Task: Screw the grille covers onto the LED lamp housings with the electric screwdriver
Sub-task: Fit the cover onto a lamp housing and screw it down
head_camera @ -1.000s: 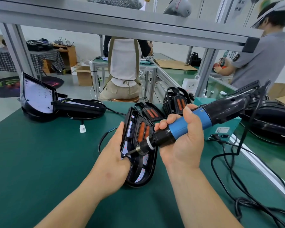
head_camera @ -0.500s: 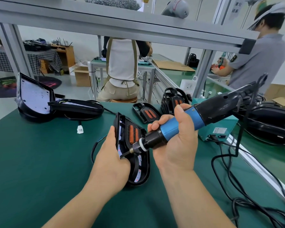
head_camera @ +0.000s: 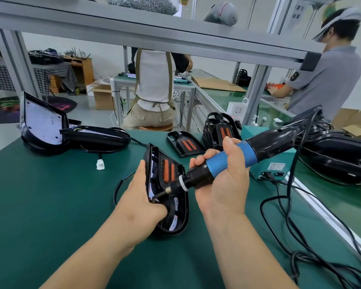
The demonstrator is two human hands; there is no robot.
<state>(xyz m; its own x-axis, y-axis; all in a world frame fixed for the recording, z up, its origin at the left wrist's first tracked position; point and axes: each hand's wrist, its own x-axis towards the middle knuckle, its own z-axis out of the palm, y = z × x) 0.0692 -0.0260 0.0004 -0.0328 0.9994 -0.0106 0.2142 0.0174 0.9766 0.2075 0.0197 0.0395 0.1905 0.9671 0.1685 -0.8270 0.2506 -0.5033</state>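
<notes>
**Green bench: housing on edge, driver bit at its rim**

Green-matted bench [head_camera: 40, 205] beneath an aluminium frame [head_camera: 154, 36]; beyond it a workshop floor, cardboard boxes and more benches. Far off, a person in a white top [head_camera: 154, 80] seated on a stool, back turned. At far right, a person in a grey shirt [head_camera: 325, 80] standing at another bench.

Near the middle, left hand [head_camera: 138, 205] on the LED lamp housing [head_camera: 181, 224], grip closed around its left edge: thumb up along the rim, fingers hidden behind. Housing tilted up, near end down at the mat, open face turned right. Seated in its far half, the grille cover [head_camera: 169, 170], black with two orange strips.

To the right, right hand [head_camera: 223, 184] wrapped round the electric screwdriver [head_camera: 273, 140], grip full on the blue barrel and black collar. Tool slanted down to the left, bit [head_camera: 158, 196] touching the housing's inner rim just beside the left hand. Cannot tell whether a screw sits under the tip. From the tool's far end, a black cord [head_camera: 288, 205] looping across the right of the bench, close by a teal power box [head_camera: 273, 170].

Further back, a spare grille cover [head_camera: 184, 143] lying flat, and just right of it a stack of covers [head_camera: 219, 130] standing upright. At far left, two more housings [head_camera: 42, 124], one propped up with its pale inside showing, the other lying against it. On the mat near them, a white connector [head_camera: 100, 164]. At far right, a pile of black housings [head_camera: 338, 151].
</notes>
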